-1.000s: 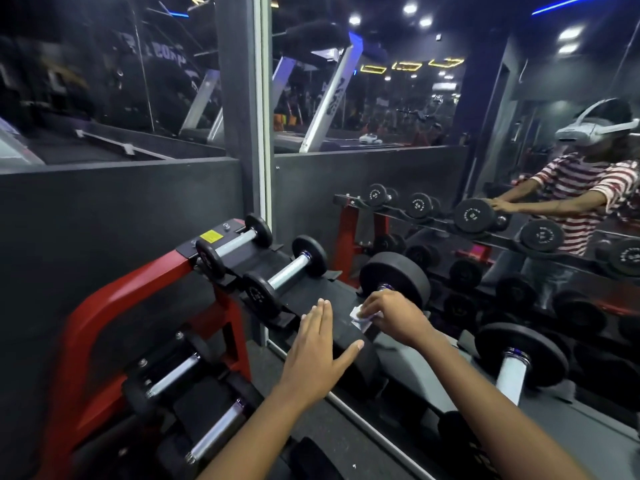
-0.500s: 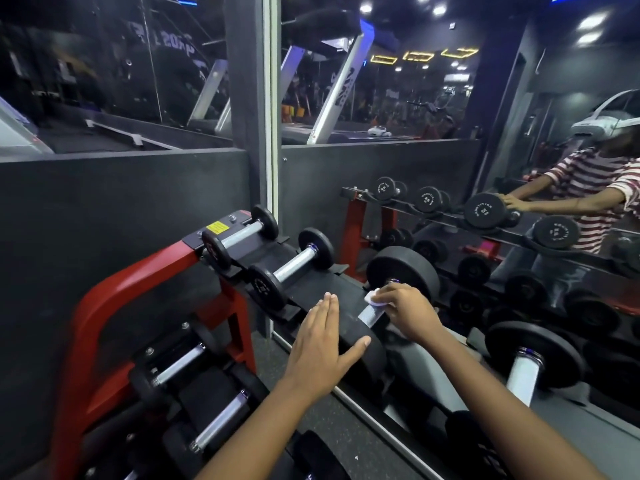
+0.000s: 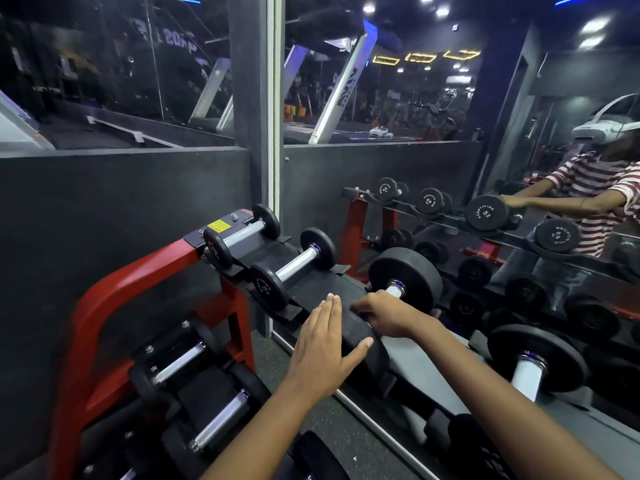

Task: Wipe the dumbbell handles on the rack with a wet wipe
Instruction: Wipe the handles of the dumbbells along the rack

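The left hand [image 3: 323, 344] is lying flat, fingers straight and together, on the near black head of the third dumbbell [image 3: 405, 278] on the red rack [image 3: 100, 306]. Just beyond, the right hand [image 3: 388, 315] is curling around its handle; the wet wipe is hidden. Farther left, two smaller dumbbells [image 3: 294, 265] are sitting.
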`<state>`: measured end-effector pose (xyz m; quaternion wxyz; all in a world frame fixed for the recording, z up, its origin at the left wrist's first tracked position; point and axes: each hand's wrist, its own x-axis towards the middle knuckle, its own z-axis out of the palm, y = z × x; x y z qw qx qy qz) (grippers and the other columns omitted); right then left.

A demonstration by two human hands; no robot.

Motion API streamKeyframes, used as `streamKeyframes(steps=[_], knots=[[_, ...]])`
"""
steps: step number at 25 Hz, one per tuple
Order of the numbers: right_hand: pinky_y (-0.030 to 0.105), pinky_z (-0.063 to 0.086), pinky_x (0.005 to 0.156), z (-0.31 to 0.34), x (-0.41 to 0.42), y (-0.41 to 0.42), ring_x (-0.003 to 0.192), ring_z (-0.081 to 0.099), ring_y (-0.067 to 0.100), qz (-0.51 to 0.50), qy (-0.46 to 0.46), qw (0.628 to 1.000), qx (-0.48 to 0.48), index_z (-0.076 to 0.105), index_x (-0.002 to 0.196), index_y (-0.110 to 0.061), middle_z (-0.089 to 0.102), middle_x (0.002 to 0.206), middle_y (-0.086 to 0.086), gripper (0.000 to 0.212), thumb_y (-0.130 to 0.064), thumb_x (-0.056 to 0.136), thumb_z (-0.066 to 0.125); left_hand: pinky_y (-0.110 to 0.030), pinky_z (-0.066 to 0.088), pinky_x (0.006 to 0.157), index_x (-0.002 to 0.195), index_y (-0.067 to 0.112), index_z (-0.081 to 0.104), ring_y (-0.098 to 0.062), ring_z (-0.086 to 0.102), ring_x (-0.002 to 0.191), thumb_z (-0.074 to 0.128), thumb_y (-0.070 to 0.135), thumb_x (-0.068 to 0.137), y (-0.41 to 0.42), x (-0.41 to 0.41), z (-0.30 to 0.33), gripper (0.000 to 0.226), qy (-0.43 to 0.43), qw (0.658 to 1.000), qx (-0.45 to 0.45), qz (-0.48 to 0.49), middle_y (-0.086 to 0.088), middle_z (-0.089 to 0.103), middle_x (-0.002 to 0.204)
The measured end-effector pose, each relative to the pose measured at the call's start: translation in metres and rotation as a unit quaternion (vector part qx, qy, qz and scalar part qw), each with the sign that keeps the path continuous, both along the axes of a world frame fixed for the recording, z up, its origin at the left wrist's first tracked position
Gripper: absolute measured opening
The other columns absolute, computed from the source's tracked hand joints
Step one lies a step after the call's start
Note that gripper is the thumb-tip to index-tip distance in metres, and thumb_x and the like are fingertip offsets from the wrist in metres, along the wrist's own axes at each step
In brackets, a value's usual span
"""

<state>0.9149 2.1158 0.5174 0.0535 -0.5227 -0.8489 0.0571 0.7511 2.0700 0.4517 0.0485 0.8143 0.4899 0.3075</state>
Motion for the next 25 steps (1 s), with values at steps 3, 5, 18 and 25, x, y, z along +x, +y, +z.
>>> streamKeyframes(steps=[3,5,18,25], knots=[[0.026,0.046,0.083,0.007,0.001,0.016,0.096,0.059,0.016,-0.005,-0.039,0.997,-0.064,0.064,0.113,-0.011,0.068,0.108,0.005,0.041,0.006,0.083,0.043,-0.025,0.004,0.117,0.151,0.013,0.0,-0.013,0.001,0.146,0.019,0.075,0.081,0.0,-0.001,0.0,0.095,0.002,1.0,-0.007,-0.001,-0.003,0.003,0.159],[0.034,0.049,0.091,0.006,0.008,0.029,0.107,0.06,0.02,-0.009,-0.102,0.993,-0.064,0.064,0.115,-0.018,0.066,0.114,0.006,0.046,0.006,0.082,0.042,-0.026,0.004,0.118,0.151,0.013,0.0,-0.013,0.0,0.146,0.019,0.074,0.081,0.0,-0.001,0.0,0.095,0.0,1.0,-0.012,-0.003,-0.003,0.001,0.159],[0.034,0.044,0.085,-0.006,0.014,0.04,0.11,0.047,0.021,-0.047,-0.23,0.971,0.048,0.064,0.108,-0.017,0.063,0.115,0.002,0.03,-0.008,0.089,0.043,-0.025,0.003,0.117,0.151,0.012,0.001,-0.014,0.002,0.146,0.016,0.076,0.081,0.0,-0.001,-0.001,0.096,0.011,1.0,-0.007,0.004,-0.004,0.003,0.159],[0.012,0.035,0.066,-0.01,0.005,0.004,0.07,0.053,0.001,-0.004,0.085,0.996,0.0,0.071,0.09,-0.011,0.066,0.077,-0.009,0.025,0.002,0.077,0.054,-0.024,0.001,0.115,0.151,0.012,-0.001,-0.014,0.0,0.146,0.016,0.075,0.081,-0.001,-0.002,0.001,0.096,0.013,1.0,-0.013,0.0,-0.004,0.001,0.159]])
